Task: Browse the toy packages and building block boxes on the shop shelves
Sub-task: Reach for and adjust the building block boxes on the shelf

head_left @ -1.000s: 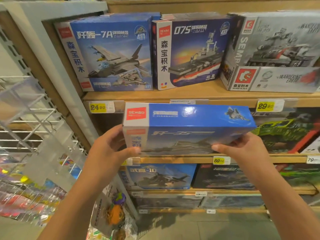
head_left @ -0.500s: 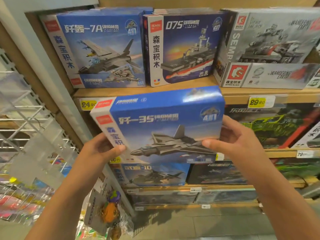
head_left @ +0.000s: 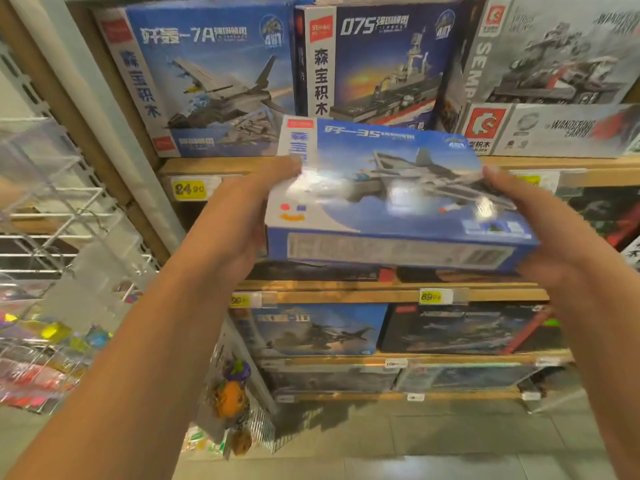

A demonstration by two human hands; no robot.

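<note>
Before the shelves, left hand [head_left: 239,216] and right hand [head_left: 550,237] gripping blue fighter-jet box [head_left: 391,199] by its ends, tilted face-up

We could not see most of the fingers of the left hand [head_left: 239,216] or the right hand [head_left: 550,233], tucked behind the fighter-jet box [head_left: 391,199]. That box hid the row on the middle shelf [head_left: 381,296] behind it. The grey tank box [head_left: 561,64] ran off the right edge, and the small print on the held box's bottom flap was too blurred to read.
</note>
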